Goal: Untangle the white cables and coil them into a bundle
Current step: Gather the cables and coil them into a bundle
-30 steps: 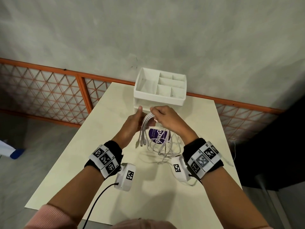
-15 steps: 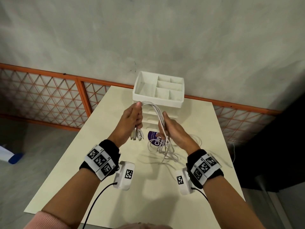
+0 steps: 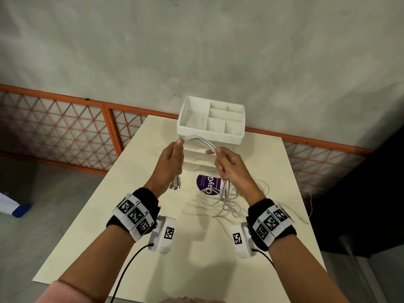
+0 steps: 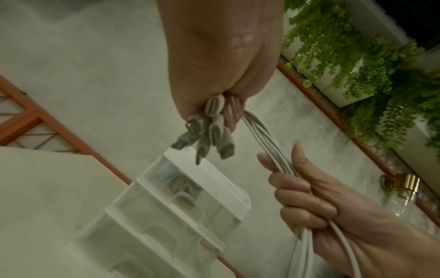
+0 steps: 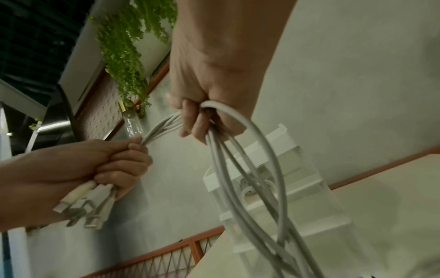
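Observation:
Several white cables (image 3: 197, 141) arch between my two hands above the cream table (image 3: 135, 232). My left hand (image 3: 171, 159) grips them near their ends, and the plugs (image 3: 175, 185) (image 4: 207, 131) hang out below my fist. My right hand (image 3: 227, 164) is curled round the same cables (image 5: 240, 154) a short way along. Below it the loose cable lengths (image 3: 225, 201) drop in tangled loops onto the table. In the left wrist view my right hand (image 4: 309, 195) holds the strands (image 4: 264, 139). In the right wrist view my left hand (image 5: 100, 169) clasps the plugs (image 5: 83, 205).
A white drawer organiser (image 3: 211, 122) with open top compartments stands at the table's far edge, just behind my hands. A purple round label (image 3: 207, 182) lies on the table under the cables. An orange lattice railing (image 3: 65, 130) and a grey wall lie beyond.
My hands have drawn apart, with the right sliding along the cables away from the left. The cable arch between them has lengthened and the plug ends hang lower from my left fist.

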Tool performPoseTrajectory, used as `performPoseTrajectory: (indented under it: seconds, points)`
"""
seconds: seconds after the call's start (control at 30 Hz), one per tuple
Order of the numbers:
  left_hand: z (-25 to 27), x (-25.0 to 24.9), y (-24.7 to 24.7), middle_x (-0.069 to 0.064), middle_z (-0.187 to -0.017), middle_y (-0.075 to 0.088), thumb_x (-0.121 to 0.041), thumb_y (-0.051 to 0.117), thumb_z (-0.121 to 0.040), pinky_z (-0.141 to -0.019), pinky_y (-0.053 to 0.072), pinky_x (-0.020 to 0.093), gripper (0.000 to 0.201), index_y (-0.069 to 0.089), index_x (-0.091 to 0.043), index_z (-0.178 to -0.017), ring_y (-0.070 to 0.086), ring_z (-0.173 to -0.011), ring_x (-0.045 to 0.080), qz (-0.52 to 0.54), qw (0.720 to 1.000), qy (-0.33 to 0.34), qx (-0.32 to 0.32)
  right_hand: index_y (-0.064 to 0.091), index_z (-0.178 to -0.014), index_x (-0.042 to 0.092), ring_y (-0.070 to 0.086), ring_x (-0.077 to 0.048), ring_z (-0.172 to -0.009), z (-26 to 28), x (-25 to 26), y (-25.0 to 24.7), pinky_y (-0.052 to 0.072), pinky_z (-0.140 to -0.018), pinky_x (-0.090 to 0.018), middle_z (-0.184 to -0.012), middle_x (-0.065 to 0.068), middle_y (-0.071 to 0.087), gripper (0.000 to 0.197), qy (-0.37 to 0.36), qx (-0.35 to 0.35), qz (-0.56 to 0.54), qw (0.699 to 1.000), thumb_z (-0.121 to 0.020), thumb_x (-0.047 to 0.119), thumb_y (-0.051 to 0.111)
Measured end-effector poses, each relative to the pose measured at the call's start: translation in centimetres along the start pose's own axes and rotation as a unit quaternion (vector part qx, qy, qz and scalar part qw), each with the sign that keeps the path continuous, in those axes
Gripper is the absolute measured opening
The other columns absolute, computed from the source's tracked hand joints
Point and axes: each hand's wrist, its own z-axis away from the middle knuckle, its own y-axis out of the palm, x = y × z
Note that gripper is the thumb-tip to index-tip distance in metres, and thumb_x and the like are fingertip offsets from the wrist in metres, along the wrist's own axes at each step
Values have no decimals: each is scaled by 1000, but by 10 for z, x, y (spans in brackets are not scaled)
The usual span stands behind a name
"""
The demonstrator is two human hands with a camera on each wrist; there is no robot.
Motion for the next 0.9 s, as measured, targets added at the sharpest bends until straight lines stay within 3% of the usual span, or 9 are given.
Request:
performPoseTrajectory:
  seconds: [0.07,0.13,0.2,0.23,0.4,0.47,0.57,0.7,0.9]
  points:
    - [3,5,6,-15,-48,27,-42,29,-101,-41,22,15,41,29,-21,-66,20,-43,2,13,1000,-11,21,66,-72,41,25,-7,-41,0,7,8,21,-41,-24,-58,-2,29,38,-11,-42,-1,999,-100,33,41]
    - [6,9,15,-14,-52,26,-45,27,-100,-43,21,18,41,30,-21,-67,20,-46,4,16,998,-20,53,62,-63,32,26,-7,-41,-2,12,14,23,-40,-23,-58,-4,32,41,-5,-68,-5,998,-99,33,43]
    - [7,9,23,-9,-59,28,-45,26,-100,-44,23,18,39,36,-18,-73,22,-47,5,24,997,-27,74,56,-73,4,28,-6,-40,-5,15,19,23,-39,-20,-58,-6,35,42,9,-66,-13,998,-99,34,42]
    - [7,8,26,-6,-62,30,-43,27,-100,-45,25,18,37,39,-17,-77,24,-47,4,28,996,-28,78,51,-76,0,29,-7,-39,-6,15,22,24,-39,-19,-58,-5,37,43,25,-60,-16,998,-100,34,41]
    - [3,8,30,-5,-59,30,-29,33,-102,-47,28,21,25,43,-23,-80,27,-46,4,6,996,9,87,61,-93,3,40,-6,-36,-5,15,25,34,-38,-16,-54,-4,43,45,93,-39,10,995,-100,38,35]
    - [2,11,31,-9,-54,35,-28,33,-102,-47,31,20,21,44,-18,-88,30,-45,3,-6,996,2,87,64,-104,4,43,-8,-40,-7,14,24,37,-40,-17,-55,-6,45,46,98,-27,11,995,-99,40,36]
    - [2,14,33,-16,-47,40,-28,33,-102,-47,36,16,21,44,-14,-92,34,-44,2,1,995,-7,98,67,-105,5,43,-12,-47,-10,14,25,38,-41,-19,-69,-12,50,43,111,-29,-35,993,-97,40,43]
    - [1,15,31,-5,-63,42,-29,39,-100,-48,32,18,17,53,-25,-91,33,-52,7,14,992,19,124,66,-111,2,45,-8,-50,-15,13,21,39,-44,-18,-88,-11,55,40,147,-24,-114,982,-93,35,54]
    - [-3,17,27,-2,-67,45,-26,43,-99,-48,34,12,19,54,-12,-100,49,-55,4,30,987,10,156,62,-122,14,53,-10,-53,-18,13,13,47,-51,-22,-83,-2,60,34,164,18,-182,969,-93,30,56]
